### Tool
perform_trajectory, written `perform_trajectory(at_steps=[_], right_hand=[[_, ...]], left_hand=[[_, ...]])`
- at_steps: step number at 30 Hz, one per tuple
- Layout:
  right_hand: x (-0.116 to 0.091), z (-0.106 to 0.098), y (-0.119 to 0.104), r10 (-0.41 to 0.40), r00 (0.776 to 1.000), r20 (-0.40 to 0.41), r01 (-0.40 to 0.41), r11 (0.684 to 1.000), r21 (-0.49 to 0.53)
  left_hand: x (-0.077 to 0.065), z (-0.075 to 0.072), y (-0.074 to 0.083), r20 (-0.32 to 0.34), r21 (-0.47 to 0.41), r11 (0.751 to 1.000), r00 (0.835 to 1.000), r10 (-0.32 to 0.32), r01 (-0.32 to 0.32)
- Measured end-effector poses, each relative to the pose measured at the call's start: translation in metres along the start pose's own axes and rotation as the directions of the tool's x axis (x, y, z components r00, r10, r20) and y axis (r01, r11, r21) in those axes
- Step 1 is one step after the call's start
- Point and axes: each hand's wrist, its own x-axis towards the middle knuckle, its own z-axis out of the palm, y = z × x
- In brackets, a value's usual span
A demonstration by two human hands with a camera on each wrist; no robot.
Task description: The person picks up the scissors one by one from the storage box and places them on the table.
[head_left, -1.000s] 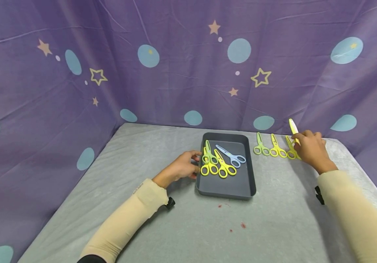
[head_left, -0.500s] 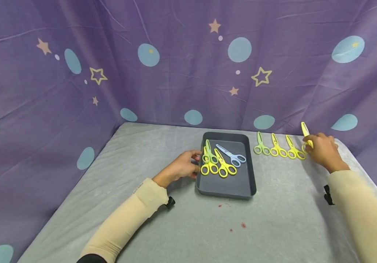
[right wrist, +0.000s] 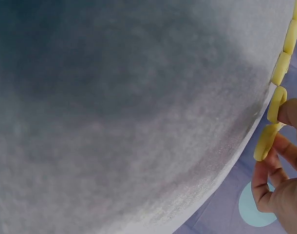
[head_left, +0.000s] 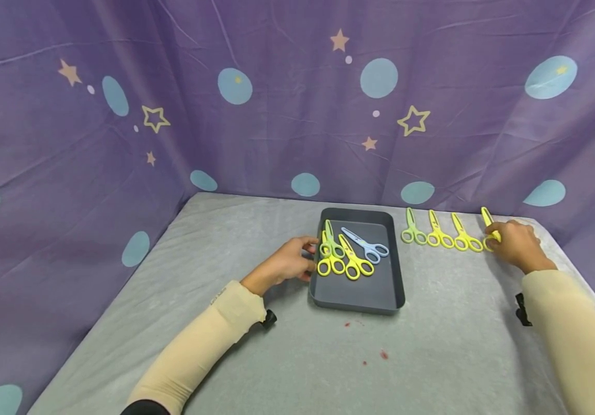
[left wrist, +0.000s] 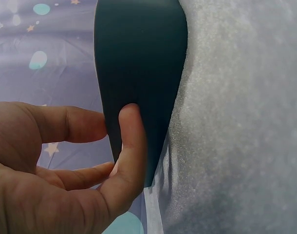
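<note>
With fingers and thumb, my right hand [head_left: 520,245] pinches a pair of yellow scissors [head_left: 487,217] by its handle loops, blades toward the curtain, at the right end of a row. In the right wrist view its loops [right wrist: 266,142] show between my fingertips. At the left side of a dark grey tray [head_left: 358,295], my left hand [head_left: 288,260] touches the outer wall with loosely bent fingers; the left wrist view shows a fingertip against that wall [left wrist: 141,53]. Inside lie blue scissors [head_left: 372,253], green scissors [head_left: 330,233] and two yellow pairs, partly overlapping.
To the tray's right, light green scissors [head_left: 410,222] and two yellow pairs, one nearer [head_left: 433,222] and one farther right [head_left: 457,223], lie side by side. A purple patterned curtain [head_left: 287,132] hangs behind the grey cloth-covered table [head_left: 297,357], which has small red marks.
My right hand has moved right with the yellow scissors and lowered them beside the other pairs in the row. The left hand and the tray have stayed in place.
</note>
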Motion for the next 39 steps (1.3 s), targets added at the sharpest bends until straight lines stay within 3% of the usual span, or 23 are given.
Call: perform_trajectory(at_steps=[5, 13, 22, 39], right_hand=[[0.0012, -0.0008, 0.0010, 0.018, 0.999, 0.052, -0.018, 1.000, -0.001], [0.0038, 0.0007, 0.0044, -0.038, 0.994, 0.099, 0.039, 0.999, -0.011], [0.0043, 0.0040, 0.0068, -0.100, 0.992, 0.081, 0.101, 0.995, -0.014], [0.0087, 0.0029, 0.0041, -0.075, 0.994, 0.080, 0.077, 0.997, -0.026]], left_hand=[[-0.0012, 0.0002, 0.0019, 0.001, -0.009, 1.000, 1.000, -0.005, 0.005], [0.0004, 0.0015, 0.0006, -0.008, -0.014, 1.000, 1.000, 0.003, -0.003], [0.0002, 0.0011, -0.0001, -0.010, -0.007, 1.000, 1.000, 0.001, -0.001], [0.0004, 0.0016, 0.0000, -0.010, 0.010, 1.000, 1.000, -0.008, 0.008]])
